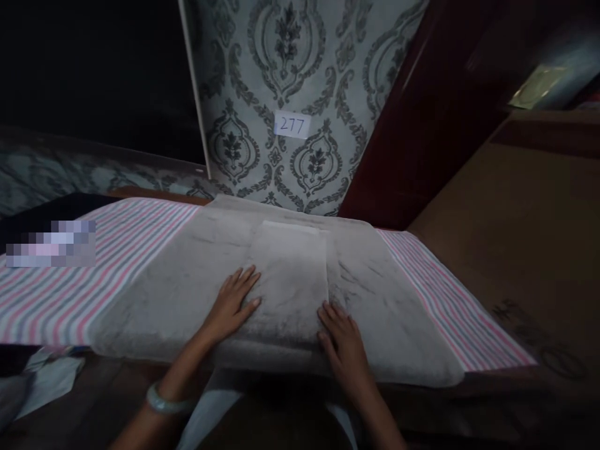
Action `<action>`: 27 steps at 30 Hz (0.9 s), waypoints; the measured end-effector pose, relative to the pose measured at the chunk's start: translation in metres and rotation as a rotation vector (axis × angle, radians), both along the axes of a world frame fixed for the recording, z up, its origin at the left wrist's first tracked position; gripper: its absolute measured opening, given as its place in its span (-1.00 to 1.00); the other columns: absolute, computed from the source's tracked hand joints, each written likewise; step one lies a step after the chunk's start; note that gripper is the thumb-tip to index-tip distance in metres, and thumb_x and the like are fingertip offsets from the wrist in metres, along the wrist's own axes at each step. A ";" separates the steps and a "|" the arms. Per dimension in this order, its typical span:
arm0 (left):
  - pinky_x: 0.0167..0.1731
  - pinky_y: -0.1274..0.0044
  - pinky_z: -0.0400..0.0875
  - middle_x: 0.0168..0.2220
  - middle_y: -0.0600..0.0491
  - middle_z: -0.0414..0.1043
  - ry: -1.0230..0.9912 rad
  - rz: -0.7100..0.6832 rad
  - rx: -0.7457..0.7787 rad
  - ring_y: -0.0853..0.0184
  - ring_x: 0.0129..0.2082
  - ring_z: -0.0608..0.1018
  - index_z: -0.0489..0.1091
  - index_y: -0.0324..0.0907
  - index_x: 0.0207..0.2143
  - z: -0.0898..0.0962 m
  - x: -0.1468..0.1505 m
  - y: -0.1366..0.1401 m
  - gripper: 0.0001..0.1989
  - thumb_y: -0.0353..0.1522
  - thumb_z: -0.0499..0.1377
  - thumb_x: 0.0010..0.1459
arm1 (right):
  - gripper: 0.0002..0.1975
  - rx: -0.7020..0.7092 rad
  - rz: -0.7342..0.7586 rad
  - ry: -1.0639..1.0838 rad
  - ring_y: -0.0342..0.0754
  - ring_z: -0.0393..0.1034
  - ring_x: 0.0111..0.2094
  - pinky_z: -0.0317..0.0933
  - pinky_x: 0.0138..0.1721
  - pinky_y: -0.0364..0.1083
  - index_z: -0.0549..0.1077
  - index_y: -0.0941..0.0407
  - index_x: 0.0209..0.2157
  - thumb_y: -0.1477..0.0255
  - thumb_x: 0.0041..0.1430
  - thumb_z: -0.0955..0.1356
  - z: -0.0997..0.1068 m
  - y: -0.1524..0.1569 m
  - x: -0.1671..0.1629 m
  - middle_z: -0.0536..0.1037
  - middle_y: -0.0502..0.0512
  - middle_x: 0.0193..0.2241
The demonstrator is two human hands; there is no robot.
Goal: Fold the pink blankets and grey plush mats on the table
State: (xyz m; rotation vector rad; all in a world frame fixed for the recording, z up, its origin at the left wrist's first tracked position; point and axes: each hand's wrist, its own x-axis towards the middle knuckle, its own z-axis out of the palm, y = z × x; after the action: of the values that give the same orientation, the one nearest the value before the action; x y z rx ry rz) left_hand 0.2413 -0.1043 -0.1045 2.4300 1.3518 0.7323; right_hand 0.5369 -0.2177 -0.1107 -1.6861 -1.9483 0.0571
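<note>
A folded grey plush cloth [293,269], like a towel, lies flat as a tall rectangle in front of me. Under it is a larger grey plush cover [173,294] that drapes over the near edge. My left hand [235,304] rests palm down by the folded cloth's left side, fingers spread and pointing away from me. At the lower right corner of the same cloth lies my right hand [344,340], palm down with its fingers extended over the edge. Neither hand grips anything. A pale bangle [164,403] circles my left wrist.
Pink, grey and white striped fabric [122,250] shows on both sides of the cover. A large dark screen [94,81] stands back left. Behind is patterned wallpaper with a paper label [292,124] reading 277. A cardboard box [525,231] flanks the right side.
</note>
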 end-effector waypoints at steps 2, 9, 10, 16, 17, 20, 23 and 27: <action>0.33 0.05 -0.03 0.43 -0.02 -0.04 0.015 -0.007 0.037 0.05 0.42 0.00 0.06 0.01 0.38 -0.002 -0.002 0.001 -0.41 -0.11 -0.04 0.35 | -0.59 0.031 0.006 0.015 0.15 0.25 0.25 0.03 0.26 0.33 0.49 0.05 0.11 0.30 0.40 0.16 0.020 0.009 -0.004 0.46 0.19 0.16; 0.29 0.01 0.06 0.45 -0.05 -0.10 0.078 -0.058 0.141 -0.02 0.41 0.02 -0.07 0.06 0.41 -0.004 -0.006 0.003 -0.29 -0.11 0.08 0.28 | -0.28 -0.099 0.343 -0.147 0.13 -0.23 0.43 -0.18 0.36 0.24 -0.01 0.10 0.41 0.17 0.33 0.27 0.079 0.080 -0.059 -0.05 0.19 0.42; 0.28 0.00 0.07 0.44 -0.05 -0.09 0.084 -0.056 0.149 -0.03 0.41 0.03 -0.08 0.06 0.41 -0.004 -0.006 0.003 -0.28 -0.12 0.09 0.27 | -0.25 -0.159 0.376 -0.170 0.14 -0.27 0.43 -0.22 0.37 0.25 -0.04 0.12 0.42 0.13 0.33 0.26 0.077 0.091 -0.061 -0.10 0.20 0.43; 0.26 -0.01 0.11 0.43 -0.06 -0.04 0.075 -0.047 0.200 -0.05 0.40 0.07 -0.06 0.08 0.41 -0.007 -0.007 0.004 -0.26 -0.12 0.12 0.24 | -0.31 -0.333 0.318 -0.192 0.11 -0.34 0.44 -0.40 0.37 0.24 -0.01 0.05 0.41 0.05 0.37 0.16 0.057 0.158 -0.033 -0.12 0.10 0.43; 0.26 -0.01 0.11 0.43 -0.05 -0.04 0.073 -0.046 0.200 -0.05 0.40 0.07 -0.06 0.08 0.41 -0.008 -0.008 0.005 -0.26 -0.12 0.12 0.24 | -0.32 -0.350 0.258 -0.184 0.11 -0.34 0.44 -0.39 0.37 0.24 0.00 0.04 0.41 0.06 0.38 0.14 0.057 0.170 -0.026 -0.12 0.10 0.44; 0.25 -0.02 0.14 0.42 -0.02 -0.02 0.062 -0.027 0.209 -0.05 0.38 0.11 -0.04 0.11 0.40 -0.010 -0.009 0.007 -0.28 -0.13 0.11 0.24 | -0.32 -0.395 0.079 -0.153 0.11 -0.37 0.44 -0.37 0.36 0.23 -0.01 0.06 0.41 0.06 0.38 0.12 0.061 0.204 -0.009 -0.15 0.10 0.44; 0.23 -0.01 0.18 0.42 0.02 0.00 0.048 -0.019 0.240 -0.04 0.38 0.14 -0.06 0.16 0.40 -0.013 -0.010 0.010 -0.29 -0.14 0.09 0.25 | -0.30 -0.393 -0.063 -0.114 0.14 -0.35 0.44 -0.37 0.36 0.19 -0.02 0.12 0.41 0.08 0.38 0.12 0.062 0.229 -0.002 -0.15 0.14 0.44; 0.24 0.02 0.18 0.42 0.05 -0.01 0.036 -0.019 0.274 -0.02 0.37 0.16 -0.07 0.20 0.40 -0.019 -0.012 0.015 -0.28 -0.14 0.10 0.24 | -0.29 -0.377 -0.121 -0.094 0.19 -0.30 0.43 -0.36 0.35 0.18 0.00 0.18 0.40 0.08 0.38 0.10 0.061 0.243 -0.001 -0.14 0.22 0.44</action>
State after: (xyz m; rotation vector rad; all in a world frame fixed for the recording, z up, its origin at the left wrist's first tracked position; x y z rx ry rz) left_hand 0.2294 -0.0896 -0.1236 2.6726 1.3146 0.9267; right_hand 0.5356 0.0249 -0.0496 -2.0778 -1.9910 0.3229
